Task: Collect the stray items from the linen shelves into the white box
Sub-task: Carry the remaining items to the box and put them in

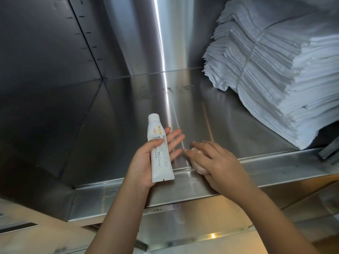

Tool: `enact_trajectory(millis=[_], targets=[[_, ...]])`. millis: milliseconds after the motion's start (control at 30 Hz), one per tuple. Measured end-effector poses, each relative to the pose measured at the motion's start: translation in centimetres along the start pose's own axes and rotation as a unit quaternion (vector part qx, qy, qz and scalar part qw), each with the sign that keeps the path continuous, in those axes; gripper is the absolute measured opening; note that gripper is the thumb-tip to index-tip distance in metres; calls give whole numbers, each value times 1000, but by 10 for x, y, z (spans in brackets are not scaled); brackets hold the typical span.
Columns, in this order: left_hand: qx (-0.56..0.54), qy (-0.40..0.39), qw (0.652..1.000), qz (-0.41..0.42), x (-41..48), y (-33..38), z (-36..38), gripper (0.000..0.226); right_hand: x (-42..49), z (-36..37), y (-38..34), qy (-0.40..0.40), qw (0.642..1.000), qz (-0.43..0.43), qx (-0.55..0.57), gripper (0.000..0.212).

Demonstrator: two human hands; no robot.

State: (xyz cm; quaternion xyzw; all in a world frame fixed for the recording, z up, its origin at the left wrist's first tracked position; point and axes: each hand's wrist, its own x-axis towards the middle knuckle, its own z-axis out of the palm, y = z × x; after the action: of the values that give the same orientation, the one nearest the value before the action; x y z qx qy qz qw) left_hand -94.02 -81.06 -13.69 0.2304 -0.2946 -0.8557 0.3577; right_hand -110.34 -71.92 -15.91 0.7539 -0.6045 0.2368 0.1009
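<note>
A white tube (pixel 159 149) with orange print and a white cap lies across my left hand (pixel 146 162), pinned by the thumb, cap pointing away from me, above the front of the steel shelf (pixel 128 107). My right hand (pixel 214 162) lies palm down over a small round pink case (pixel 199 168) at the shelf's front edge, fingers curved over its top. Most of the case is hidden under the hand. The white box is not in view.
A tall strapped stack of folded white linen (pixel 275 70) fills the right side of the shelf. Steel walls close the back and left. The shelf's front lip (pixel 275 165) runs below my hands, with a lower steel shelf (pixel 183 226) under it.
</note>
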Motion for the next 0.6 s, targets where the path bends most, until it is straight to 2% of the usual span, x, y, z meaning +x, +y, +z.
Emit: enact_trajectory(millis=[167, 500, 600], targets=[[-30, -14, 999, 1, -9, 2, -5, 43, 0, -1, -5, 12, 1000, -12, -3, 56], [-4, -24, 999, 24, -59, 11, -21, 46, 9, 0, -42, 61, 997, -46, -10, 53], [-20, -29, 999, 30, -82, 15, -26, 47, 13, 0, -58, 87, 994, -68, -27, 36]])
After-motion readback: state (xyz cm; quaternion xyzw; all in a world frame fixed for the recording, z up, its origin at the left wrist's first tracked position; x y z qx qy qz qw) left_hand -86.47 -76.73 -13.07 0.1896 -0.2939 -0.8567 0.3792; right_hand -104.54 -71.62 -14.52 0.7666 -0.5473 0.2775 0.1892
